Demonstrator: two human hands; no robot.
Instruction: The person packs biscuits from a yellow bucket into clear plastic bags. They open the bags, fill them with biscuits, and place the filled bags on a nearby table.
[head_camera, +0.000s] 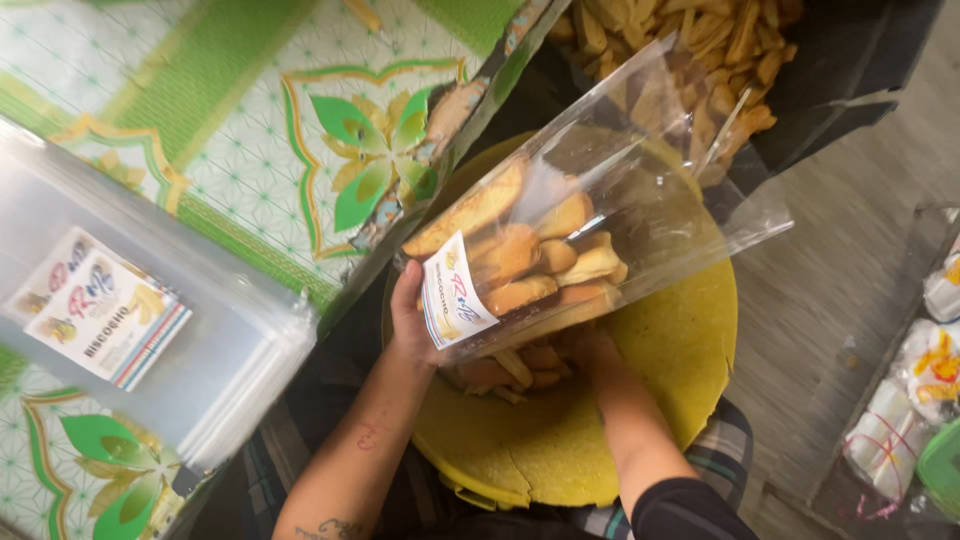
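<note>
Bag held over the tray, biscuits under the other hand.

I see my left hand (408, 318) gripping the clear bag (590, 210) at its labelled lower end, fingers wrapped behind it; the bag tilts up and away, half full of biscuits (535, 262). My right hand (592, 352) sits beneath the bag on a loose pile (510, 370) on the yellow tray (660, 400); I cannot tell whether it holds any. A stack of empty bags (150, 320) lies well to the left.

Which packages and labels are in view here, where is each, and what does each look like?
Clear bag: centre, in left hand, part-filled with golden biscuits.
Bag's label: lower end, white, colourful print.
Stack of empty clear bags: left, flat, one label showing.
Tied white packets: right edge.
</note>
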